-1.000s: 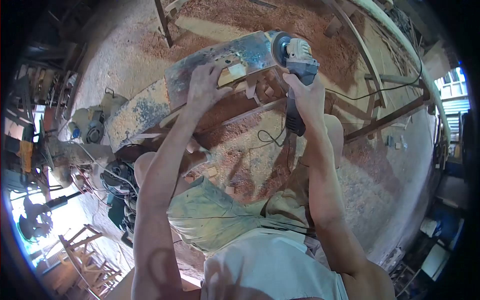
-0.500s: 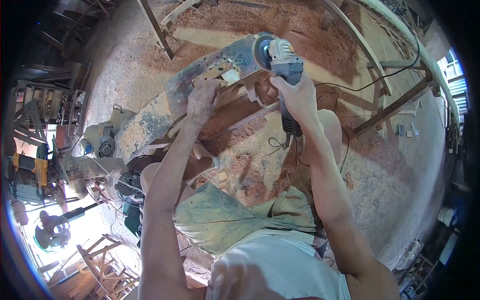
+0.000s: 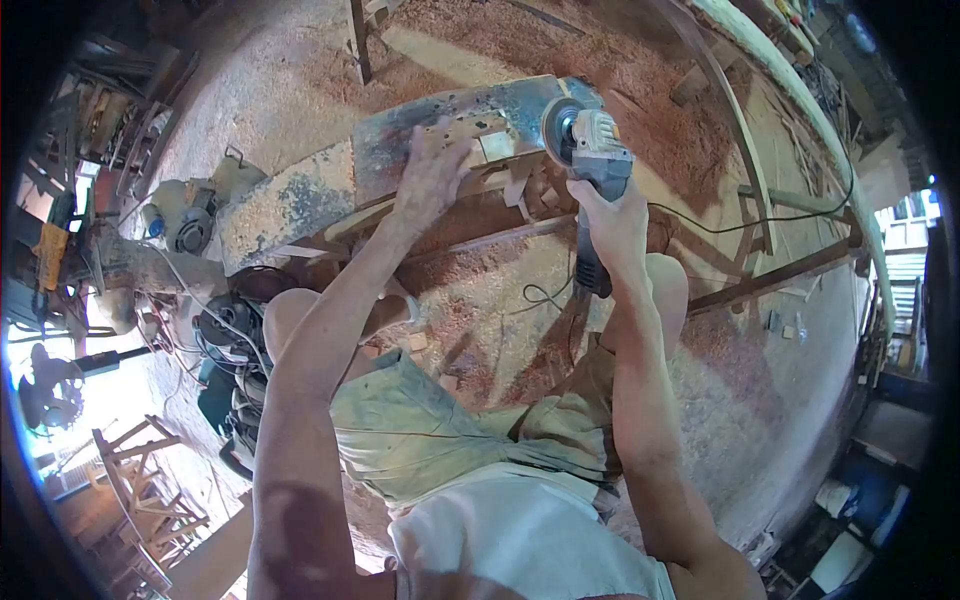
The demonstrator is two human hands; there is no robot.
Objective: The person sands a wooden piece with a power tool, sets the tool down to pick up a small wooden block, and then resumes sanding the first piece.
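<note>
My right hand (image 3: pixel 616 228) is wrapped round the body of an angle grinder (image 3: pixel 600 155). The grinder's round disc (image 3: pixel 562 128) stands at the right end of a low, worn bench (image 3: pixel 290 205). Over the bench's near edge is my left hand (image 3: pixel 432 175), slightly blurred, with its fingers apart and nothing in them. Just beyond those fingers lies a flat brown piece (image 3: pixel 455 130), partly hidden by the hand. A small pale block (image 3: pixel 495 147) sits between my left hand and the disc.
The grinder's black cord (image 3: pixel 720 228) runs off to the right past a wooden frame (image 3: pixel 790 265). Reddish sawdust and wood bits cover the floor (image 3: pixel 470 300). Machines with motors (image 3: pixel 190 232) stand at the left, and a fan (image 3: pixel 50 390) is further down.
My left hand has opened from a curled grip at the bench and spread its fingers. The camera view has shifted; the grinder stays in my right hand at the bench's right end.
</note>
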